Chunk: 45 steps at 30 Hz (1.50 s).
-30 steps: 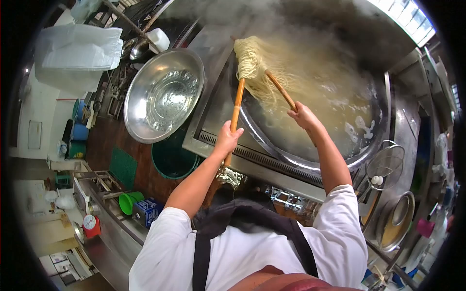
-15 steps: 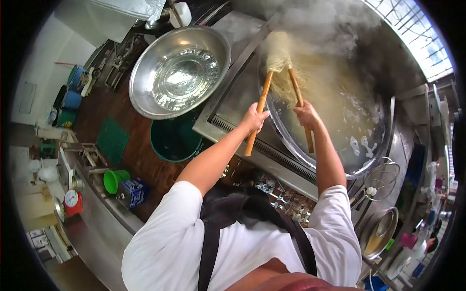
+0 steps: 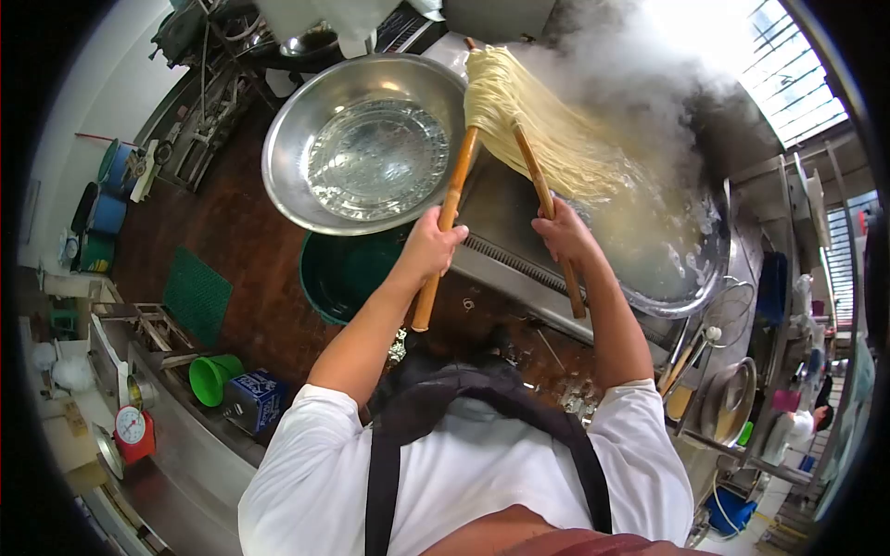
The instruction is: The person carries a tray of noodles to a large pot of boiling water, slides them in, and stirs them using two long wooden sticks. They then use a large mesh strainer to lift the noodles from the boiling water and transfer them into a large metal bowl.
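My left hand (image 3: 433, 245) is closed round a long wooden stick (image 3: 456, 176), and my right hand (image 3: 564, 232) grips a second wooden stick (image 3: 533, 167). Over the far parts of both sticks hangs a thick bundle of pale yellow noodles (image 3: 519, 102). Its strands trail to the right into a large steaming pot (image 3: 667, 246) of cloudy, foamy water. To the left, a wide metal basin (image 3: 297, 167) holds clear water, and the bundle's left side overlaps its right rim. Steam blurs the pot's far side.
Below the basin stands a dark green tub (image 3: 324, 287) on the brown floor. A wire strainer (image 3: 728, 310) and a metal bowl (image 3: 732, 389) lie right of the pot. At left are a green bucket (image 3: 211, 380), a blue box (image 3: 255, 400) and a red scale (image 3: 134, 435).
Both hands have moved left with the sticks, bringing the noodles from above the pot to the basin's right rim. More of the bundle is now out of the water and stretched.
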Motion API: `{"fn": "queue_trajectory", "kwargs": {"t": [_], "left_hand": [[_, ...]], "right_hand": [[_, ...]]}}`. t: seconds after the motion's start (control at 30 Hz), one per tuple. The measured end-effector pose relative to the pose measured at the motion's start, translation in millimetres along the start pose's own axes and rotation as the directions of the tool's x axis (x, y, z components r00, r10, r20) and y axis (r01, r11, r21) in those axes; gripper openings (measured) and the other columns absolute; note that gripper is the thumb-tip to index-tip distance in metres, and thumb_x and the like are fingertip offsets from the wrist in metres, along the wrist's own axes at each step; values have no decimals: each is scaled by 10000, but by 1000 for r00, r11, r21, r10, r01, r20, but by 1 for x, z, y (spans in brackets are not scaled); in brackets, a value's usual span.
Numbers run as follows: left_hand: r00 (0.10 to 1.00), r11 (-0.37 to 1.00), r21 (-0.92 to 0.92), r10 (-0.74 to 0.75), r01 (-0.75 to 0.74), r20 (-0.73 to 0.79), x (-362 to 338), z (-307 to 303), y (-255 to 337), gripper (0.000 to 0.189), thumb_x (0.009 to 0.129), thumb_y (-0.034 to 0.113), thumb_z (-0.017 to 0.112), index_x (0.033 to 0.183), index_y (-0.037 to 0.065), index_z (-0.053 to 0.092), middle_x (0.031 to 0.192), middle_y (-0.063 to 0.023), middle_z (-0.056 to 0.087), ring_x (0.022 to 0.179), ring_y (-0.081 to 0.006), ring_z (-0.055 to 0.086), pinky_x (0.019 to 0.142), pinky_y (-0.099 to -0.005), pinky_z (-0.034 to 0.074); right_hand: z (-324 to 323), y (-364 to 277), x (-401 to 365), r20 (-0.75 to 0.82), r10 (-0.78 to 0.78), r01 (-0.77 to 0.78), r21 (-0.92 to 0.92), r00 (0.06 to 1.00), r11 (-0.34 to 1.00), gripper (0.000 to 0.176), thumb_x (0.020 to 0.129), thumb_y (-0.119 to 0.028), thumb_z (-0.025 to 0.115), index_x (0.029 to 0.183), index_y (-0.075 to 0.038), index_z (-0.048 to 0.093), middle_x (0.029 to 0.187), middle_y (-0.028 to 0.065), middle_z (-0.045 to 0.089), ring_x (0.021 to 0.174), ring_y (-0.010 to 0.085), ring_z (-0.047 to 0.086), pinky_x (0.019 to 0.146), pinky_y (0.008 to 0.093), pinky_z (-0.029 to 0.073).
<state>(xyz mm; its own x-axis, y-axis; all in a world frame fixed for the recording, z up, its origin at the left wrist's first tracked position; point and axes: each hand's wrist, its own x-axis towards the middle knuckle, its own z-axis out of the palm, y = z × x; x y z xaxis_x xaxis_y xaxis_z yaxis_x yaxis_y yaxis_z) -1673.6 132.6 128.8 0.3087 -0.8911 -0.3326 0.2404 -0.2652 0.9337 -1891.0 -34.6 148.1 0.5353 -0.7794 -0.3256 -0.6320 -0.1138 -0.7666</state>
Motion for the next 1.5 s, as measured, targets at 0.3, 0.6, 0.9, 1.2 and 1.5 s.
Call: {"fn": "queue_trajectory", "kwargs": {"t": [0.3, 0.6, 0.9, 1.2, 1.5], "left_hand": [[989, 992, 84, -88, 98, -115, 2, -124, -50, 300, 919, 130, 676, 1121, 10, 489, 617, -13, 483, 380, -109, 449, 321, -281, 371], [965, 769, 584, -226, 259, -130, -15, -207, -99, 401, 885, 146, 729, 1186, 63, 478, 625, -26, 473, 430, -156, 451, 379, -342, 371], [917, 286, 895, -311, 342, -251, -170, -288, 127, 502, 820, 62, 730, 1289, 56, 548, 994, -77, 646, 916, -206, 610, 865, -360, 487], [838, 753, 485, -542, 446, 71, -83, 45, 97, 344, 930, 181, 673, 1205, 121, 476, 731, 17, 434, 454, -75, 369, 394, -261, 313], [820, 834, 242, -541, 495, 186, 89, 214, -15, 167, 993, 214, 616, 968, 125, 477, 630, 22, 448, 435, -81, 413, 372, -269, 387]], "right_hand": [[79, -48, 17, 89, 21, 30, -536, 996, 844, 271, 913, -172, 589, 1134, -16, 573, 1071, 230, 675, 1000, 370, 662, 864, 470, 519], [-61, -27, -40, 90, -25, 93, -928, 996, 362, 207, 939, -132, 567, 1131, -62, 597, 957, 176, 704, 904, 353, 690, 760, 476, 551], [-284, 67, -186, -121, 229, -258, -542, 966, 800, 326, 824, -58, 708, 1133, -34, 608, 886, 122, 639, 836, 245, 616, 783, 369, 485], [-430, 201, -174, -330, 181, -366, -677, 927, 639, 246, 831, -50, 681, 1053, -22, 582, 896, 208, 630, 847, 366, 619, 769, 434, 481], [-447, 294, 14, -110, 179, -191, -824, 978, 534, 186, 886, -147, 568, 1027, -45, 635, 965, 201, 700, 944, 376, 677, 803, 482, 527]]}}
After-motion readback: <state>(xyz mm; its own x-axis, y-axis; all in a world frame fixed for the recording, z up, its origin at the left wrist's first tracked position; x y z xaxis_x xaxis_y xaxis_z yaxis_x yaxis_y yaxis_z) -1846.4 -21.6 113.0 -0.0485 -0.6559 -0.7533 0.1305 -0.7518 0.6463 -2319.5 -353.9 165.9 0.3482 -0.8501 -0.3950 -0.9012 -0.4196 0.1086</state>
